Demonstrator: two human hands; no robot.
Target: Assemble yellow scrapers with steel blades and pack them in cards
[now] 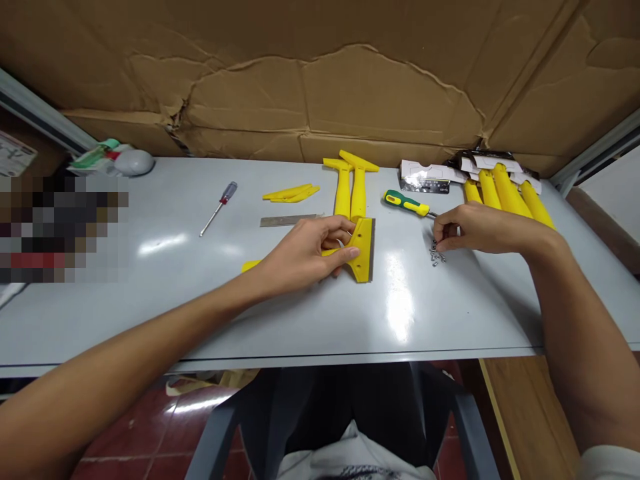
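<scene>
In the head view my left hand (313, 252) is closed around the handle of a yellow scraper (361, 257). A dark metal blade runs along the scraper's right edge, and two small holes show in its head. My right hand (467, 227) reaches down to a small pile of screws (436, 255), thumb and fingers pinched together at its edge. Whether a screw is between those fingertips is too small to tell. Just behind them lies a green and yellow screwdriver (407, 202), its shaft tip hidden by the hand.
Two yellow scraper handles (358, 190), yellow clamp pieces (291, 193) and flat metal blades (285, 221) lie behind my left hand. A clear-handled screwdriver (219, 208) is farther left. Packaged yellow scrapers (507, 190) lie at right. Cardboard (300, 93) walls the table's back.
</scene>
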